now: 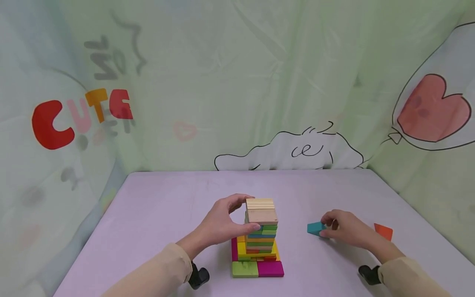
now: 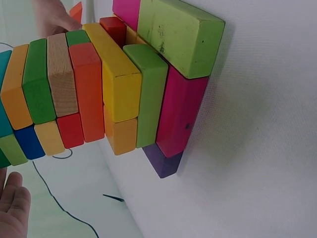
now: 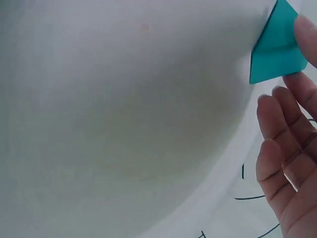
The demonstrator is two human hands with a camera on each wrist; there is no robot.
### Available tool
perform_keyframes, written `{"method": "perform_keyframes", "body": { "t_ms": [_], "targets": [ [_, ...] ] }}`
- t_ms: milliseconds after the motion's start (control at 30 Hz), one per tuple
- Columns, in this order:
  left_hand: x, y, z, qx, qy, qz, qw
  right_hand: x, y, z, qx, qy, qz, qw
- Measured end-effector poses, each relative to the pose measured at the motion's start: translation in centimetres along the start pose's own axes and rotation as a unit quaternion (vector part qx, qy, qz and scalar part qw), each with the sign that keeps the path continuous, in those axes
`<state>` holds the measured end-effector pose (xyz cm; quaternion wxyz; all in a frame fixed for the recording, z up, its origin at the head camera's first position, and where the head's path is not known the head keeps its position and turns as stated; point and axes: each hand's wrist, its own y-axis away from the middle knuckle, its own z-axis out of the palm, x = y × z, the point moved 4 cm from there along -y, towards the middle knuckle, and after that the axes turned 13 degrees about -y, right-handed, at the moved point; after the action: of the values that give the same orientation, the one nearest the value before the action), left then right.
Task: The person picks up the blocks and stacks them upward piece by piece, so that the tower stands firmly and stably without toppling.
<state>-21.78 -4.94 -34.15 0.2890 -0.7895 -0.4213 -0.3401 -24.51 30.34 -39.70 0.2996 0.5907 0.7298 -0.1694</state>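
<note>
A tower of colored wooden blocks point(image 1: 262, 217) rises from a wider base, with plain wood pieces point(image 1: 259, 203) on top. My left hand point(image 1: 219, 220) grips its upper part from the left, thumb across the near face and fingers at the far side. Out to the right, my right hand point(image 1: 346, 229) pinches a teal wooden block point(image 1: 315, 228) between thumb and index finger, close over the table. That block shows slanted sides in the right wrist view, where the other fingers point(image 3: 272, 116) are loosely bent. The left wrist view shows the tower's stacked layers point(image 2: 89, 91) from the side.
An orange block point(image 1: 384, 232) lies on the pale table point(image 1: 167, 206) behind the right wrist. Lime point(image 1: 245, 269) and magenta point(image 1: 271, 269) blocks form the base's near edge. A printed curtain point(image 1: 222, 82) hangs around the table's back and sides.
</note>
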Motion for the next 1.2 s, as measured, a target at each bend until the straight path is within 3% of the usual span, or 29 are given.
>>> {"method": "perform_keyframes", "body": {
  "t_ms": [200, 333, 433, 633, 733, 867, 1200],
  "targets": [
    [0.1, -0.1, 0.0, 0.001, -0.004, 0.001, 1.0, -2.4, -0.2, -1.3, 0.048, 0.014, -0.077, 0.996],
    [0.2, -0.2, -0.1, 0.002, -0.007, 0.004, 1.0, -7.4, -0.4, -2.8, 0.086, 0.004, -0.143, 0.986],
    [0.3, -0.2, -0.1, 0.001, -0.008, 0.005, 1.0, -11.8, -0.1, -3.5, 0.093, -0.006, -0.195, 0.976],
    [0.2, -0.3, -0.2, -0.004, -0.001, 0.007, 1.0, -18.4, 0.4, -3.0, 0.057, -0.011, -0.294, 0.954],
    [0.2, -0.3, -0.3, -0.008, 0.0, 0.004, 1.0, -20.0, 0.1, -2.1, 0.025, -0.002, -0.308, 0.951],
    [0.2, -0.2, -0.3, -0.012, -0.001, 0.002, 0.9999, -20.8, -0.4, -1.2, 0.0, 0.01, -0.294, 0.956],
    [-0.1, -0.1, -0.4, -0.015, 0.002, 0.008, 0.9999, -21.2, -1.0, -0.2, -0.021, 0.007, -0.283, 0.959]
  ]
}}
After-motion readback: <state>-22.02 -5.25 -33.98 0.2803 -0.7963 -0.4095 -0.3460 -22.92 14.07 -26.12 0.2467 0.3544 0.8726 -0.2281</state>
